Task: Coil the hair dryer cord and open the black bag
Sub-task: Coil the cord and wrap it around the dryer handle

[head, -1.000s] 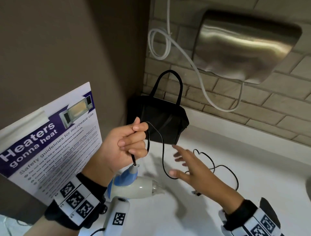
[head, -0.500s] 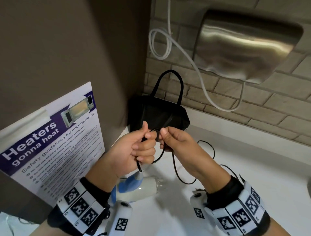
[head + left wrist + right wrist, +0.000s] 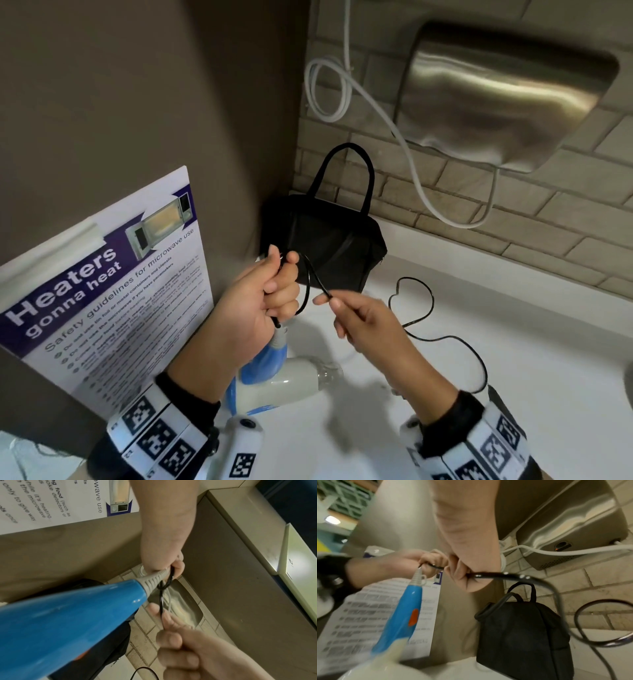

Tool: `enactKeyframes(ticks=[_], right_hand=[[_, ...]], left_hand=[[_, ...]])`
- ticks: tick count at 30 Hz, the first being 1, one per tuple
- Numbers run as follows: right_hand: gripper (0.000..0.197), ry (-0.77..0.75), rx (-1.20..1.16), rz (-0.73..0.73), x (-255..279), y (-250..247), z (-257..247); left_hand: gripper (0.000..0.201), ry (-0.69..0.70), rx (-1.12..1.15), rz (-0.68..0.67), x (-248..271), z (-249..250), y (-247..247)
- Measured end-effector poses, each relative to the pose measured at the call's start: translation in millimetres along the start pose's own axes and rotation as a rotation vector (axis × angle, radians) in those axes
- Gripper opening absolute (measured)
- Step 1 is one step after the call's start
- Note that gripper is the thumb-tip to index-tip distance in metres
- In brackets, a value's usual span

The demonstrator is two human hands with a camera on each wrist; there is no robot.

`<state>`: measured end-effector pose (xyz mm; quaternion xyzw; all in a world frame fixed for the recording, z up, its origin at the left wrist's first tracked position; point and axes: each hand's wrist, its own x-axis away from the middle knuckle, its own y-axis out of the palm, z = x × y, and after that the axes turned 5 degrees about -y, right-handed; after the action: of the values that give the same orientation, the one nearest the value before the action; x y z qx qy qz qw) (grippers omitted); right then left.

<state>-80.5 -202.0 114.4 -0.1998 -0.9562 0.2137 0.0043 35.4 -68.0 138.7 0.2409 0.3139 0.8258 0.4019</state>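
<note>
Hair dryer point(image 3: 274, 383): hangs nearest you, blue handle up, white barrel over the white counter point(image 3: 513, 342).
Your left hand point(image 3: 260, 301): fingers curled round a loop of the black cord point(image 3: 308, 284) just above the handle.
Your right hand point(image 3: 363, 322): thumb and fingertips pinch the cord – just beside the left hand.
Loose cord: trails in curves across the counter to your right.
Black bag point(image 3: 329, 246): stands in the corner behind your hands – handles up.
Metal hand dryer point(image 3: 507, 96): on the brick wall above.
</note>
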Motion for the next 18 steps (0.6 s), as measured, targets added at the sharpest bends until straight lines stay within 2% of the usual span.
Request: enactKeyframes(ticks=[3, 7, 10, 12, 14, 18], right_hand=[[0.029, -0.094, 0.239, -0.045, 20, 7, 13], [0.042, -0.156, 0.668, -0.191, 49, 11, 25], [0.043, -0.169, 0.757, -0.257, 67, 9, 19], [0.040, -0.235, 0.876, -0.247, 74, 7, 17], [0.035, -0.246, 0.951, -0.168, 80, 6, 14], [0.027, -0.367, 0.901, -0.063, 85, -1, 8]], left_hand=[[0.036, 0.041, 0.010, 0.065, -3, -2, 1], [0.038, 0.089, 0.011, 0.082, -6, -4, 0], [0.035, 0.133, -0.016, 0.119, -7, -5, -1], [0.032, 0.161, 0.001, 0.119, -6, -4, -1], [0.032, 0.165, 0.045, 0.072, -5, -3, 0], [0.044, 0.142, 0.008, -0.001, 0, 1, -2]])
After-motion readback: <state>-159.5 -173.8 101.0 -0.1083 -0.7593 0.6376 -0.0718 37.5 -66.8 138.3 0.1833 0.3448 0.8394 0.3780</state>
